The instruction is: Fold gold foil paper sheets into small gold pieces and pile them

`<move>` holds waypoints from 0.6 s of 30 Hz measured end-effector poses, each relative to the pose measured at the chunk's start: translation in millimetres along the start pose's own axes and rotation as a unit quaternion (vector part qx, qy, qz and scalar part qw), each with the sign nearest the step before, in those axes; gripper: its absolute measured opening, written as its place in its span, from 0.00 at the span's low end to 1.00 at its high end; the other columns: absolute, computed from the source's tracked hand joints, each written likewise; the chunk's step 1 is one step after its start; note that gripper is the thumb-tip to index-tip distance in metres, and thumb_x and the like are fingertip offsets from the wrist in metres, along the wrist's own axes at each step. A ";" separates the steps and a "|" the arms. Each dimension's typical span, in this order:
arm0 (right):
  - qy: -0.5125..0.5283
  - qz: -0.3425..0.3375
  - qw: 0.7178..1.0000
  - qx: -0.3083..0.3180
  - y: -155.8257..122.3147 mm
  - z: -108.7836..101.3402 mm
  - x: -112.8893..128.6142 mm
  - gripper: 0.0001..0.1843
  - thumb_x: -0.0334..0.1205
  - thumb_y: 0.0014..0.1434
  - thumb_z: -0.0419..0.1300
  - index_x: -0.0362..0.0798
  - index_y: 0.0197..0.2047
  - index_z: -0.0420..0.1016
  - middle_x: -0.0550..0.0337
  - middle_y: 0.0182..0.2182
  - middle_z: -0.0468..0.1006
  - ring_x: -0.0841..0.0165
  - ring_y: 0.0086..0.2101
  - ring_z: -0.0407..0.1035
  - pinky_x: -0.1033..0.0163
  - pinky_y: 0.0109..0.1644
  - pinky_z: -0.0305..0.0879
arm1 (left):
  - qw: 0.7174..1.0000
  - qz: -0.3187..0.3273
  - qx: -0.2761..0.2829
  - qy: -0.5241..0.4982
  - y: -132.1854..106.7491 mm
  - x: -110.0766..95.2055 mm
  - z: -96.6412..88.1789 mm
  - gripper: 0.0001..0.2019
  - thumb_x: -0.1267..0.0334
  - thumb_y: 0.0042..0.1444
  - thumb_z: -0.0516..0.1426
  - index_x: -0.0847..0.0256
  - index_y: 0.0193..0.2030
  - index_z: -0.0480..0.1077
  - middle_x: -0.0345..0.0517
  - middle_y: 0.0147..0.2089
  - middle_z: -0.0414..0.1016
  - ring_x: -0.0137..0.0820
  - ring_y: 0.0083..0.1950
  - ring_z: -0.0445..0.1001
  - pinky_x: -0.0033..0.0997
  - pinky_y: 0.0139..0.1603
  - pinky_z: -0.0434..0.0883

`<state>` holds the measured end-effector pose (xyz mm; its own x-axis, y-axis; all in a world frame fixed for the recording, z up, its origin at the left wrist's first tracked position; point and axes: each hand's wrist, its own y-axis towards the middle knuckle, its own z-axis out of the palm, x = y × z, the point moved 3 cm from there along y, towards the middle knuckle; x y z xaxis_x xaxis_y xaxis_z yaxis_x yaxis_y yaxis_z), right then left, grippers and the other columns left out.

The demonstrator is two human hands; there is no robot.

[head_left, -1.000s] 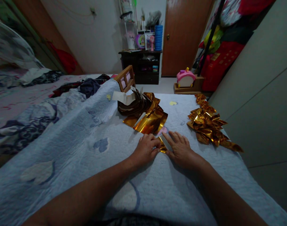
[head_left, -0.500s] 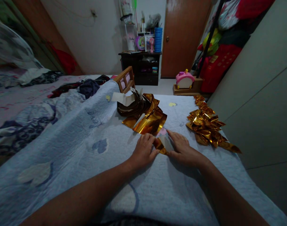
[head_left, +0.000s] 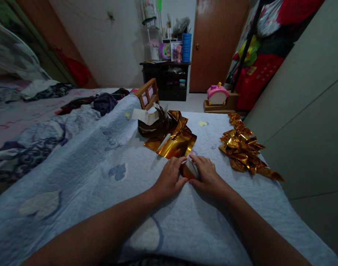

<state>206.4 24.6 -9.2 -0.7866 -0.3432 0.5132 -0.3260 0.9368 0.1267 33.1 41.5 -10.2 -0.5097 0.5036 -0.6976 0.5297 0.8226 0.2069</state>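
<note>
A small sheet of gold foil paper [head_left: 188, 170], pale on its reverse, is bent up between my two hands on the bed. My left hand [head_left: 171, 174] grips its left edge with fingers and thumb. On the opposite edge, my right hand [head_left: 205, 173] holds the paper with the thumb low and the fingers along the top. Just beyond my hands lies a loose heap of gold foil sheets [head_left: 177, 143], partly joined to a dark curled stack of the paper [head_left: 154, 125]. Several folded gold foil pieces [head_left: 242, 147] are piled to the right.
A light blue patterned bedcover [head_left: 102, 199] spreads under everything. A wooden rail [head_left: 147, 92] stands at the far edge. Beyond are a dark cabinet [head_left: 166, 81], a brown door [head_left: 213, 48] and a pink toy [head_left: 217, 94]. Crumpled bedding [head_left: 60, 129] lies left; a pale panel [head_left: 310, 122] rises right.
My right hand has moved left, closer to my left hand. The foil paper between them has bent upward and its pale side shows narrower. The piles have not moved.
</note>
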 end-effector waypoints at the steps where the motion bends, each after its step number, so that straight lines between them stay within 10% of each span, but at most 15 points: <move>1: 0.004 -0.005 1.000 -0.004 0.0 0.2 0.0 0.45 0.36 0.54 0.64 0.48 0.73 0.54 0.42 0.64 0.66 0.50 0.60 0.60 0.44 0.62 0.56 | 1.000 0.001 -0.001 -0.015 -0.7 -0.9 0.0 0.34 0.70 0.55 0.61 0.53 0.67 0.56 0.50 0.58 0.65 0.42 0.59 0.66 0.48 0.61 0.67; 18: 0.224 0.031 0.973 0.053 0.4 -13.5 7.8 0.43 0.31 0.57 0.61 0.50 0.73 0.51 0.53 0.44 0.80 0.66 0.35 0.74 0.61 0.42 0.68 | 0.980 -0.047 -0.069 -0.178 -4.6 -3.4 -11.5 0.21 0.64 0.58 0.62 0.56 0.57 0.66 0.45 0.49 0.68 0.31 0.42 0.68 0.33 0.46 0.71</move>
<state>207.2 23.3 6.3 -0.5060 -0.2003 0.8390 -0.3566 0.9342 0.0080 24.5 39.0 -0.9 -0.2702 0.3198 -0.9081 0.3823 0.9013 0.2036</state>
